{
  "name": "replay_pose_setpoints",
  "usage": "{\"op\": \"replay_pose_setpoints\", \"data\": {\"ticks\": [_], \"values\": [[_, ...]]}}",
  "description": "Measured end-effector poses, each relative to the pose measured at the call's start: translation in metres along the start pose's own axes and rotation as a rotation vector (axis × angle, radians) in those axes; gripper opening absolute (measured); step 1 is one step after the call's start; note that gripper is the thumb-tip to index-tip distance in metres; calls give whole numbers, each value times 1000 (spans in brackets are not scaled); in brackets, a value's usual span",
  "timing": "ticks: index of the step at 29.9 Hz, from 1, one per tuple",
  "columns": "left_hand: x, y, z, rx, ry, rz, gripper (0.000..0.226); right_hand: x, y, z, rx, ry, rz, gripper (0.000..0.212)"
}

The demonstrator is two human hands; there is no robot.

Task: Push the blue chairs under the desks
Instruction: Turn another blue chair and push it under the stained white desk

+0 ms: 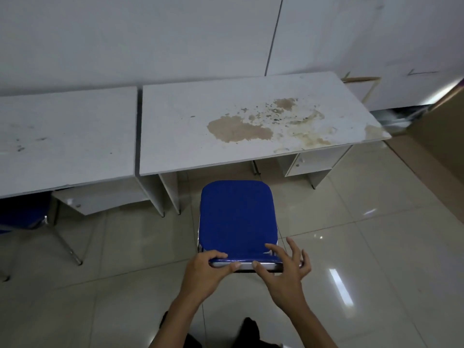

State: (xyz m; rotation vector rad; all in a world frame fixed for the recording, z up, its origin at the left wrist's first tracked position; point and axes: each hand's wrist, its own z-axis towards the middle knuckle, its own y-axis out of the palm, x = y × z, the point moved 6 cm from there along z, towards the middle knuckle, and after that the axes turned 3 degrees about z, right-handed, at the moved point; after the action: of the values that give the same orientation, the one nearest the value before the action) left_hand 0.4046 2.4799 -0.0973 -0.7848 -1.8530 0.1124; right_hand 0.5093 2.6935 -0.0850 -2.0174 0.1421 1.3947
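A blue padded chair [237, 217] with a chrome frame stands on the tiled floor just in front of the stained white desk [226, 114], its seat outside the desk's front edge. My left hand [204, 271] grips the top of the chair's backrest at its left end. My right hand [285, 268] rests on the backrest's right end, thumb on the chrome rim and fingers spread apart. A second blue chair [21, 214] sits at the far left, partly tucked under the left white desk [65, 136].
White wall panels run behind both desks. Each desk has a drawer unit [310, 160] hanging below it. A brown cardboard sheet [442, 136] leans at the right. Glossy beige floor tiles [364, 247] spread around the chair.
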Motion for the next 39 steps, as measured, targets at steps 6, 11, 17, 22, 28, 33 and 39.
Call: {"op": "replay_pose_setpoints", "data": {"ticks": [6, 11, 17, 22, 28, 33, 39], "values": [[18, 32, 4, 72, -11, -21, 66, 7, -28, 36, -101, -18, -54, 57], [18, 45, 3, 146, -78, -6, 79, 20, -56, 52, -38, 45, -82, 78], [11, 49, 0, 143, -146, -11, 113, 46, -59, 56, -157, 183, 8, 92], [9, 49, 6, 128, -139, 0, 108, 45, -52, 60, -119, 168, 93, 81], [16, 48, 20, 153, -127, -29, 104, 41, -50, 78, -149, 148, 79, 80], [22, 41, 45, 198, -114, -40, 93, 30, -42, 105, -188, 170, 58, 85], [36, 26, 88, 222, -112, -64, 90, 12, -26, 151, -203, 168, 42, 92]]}}
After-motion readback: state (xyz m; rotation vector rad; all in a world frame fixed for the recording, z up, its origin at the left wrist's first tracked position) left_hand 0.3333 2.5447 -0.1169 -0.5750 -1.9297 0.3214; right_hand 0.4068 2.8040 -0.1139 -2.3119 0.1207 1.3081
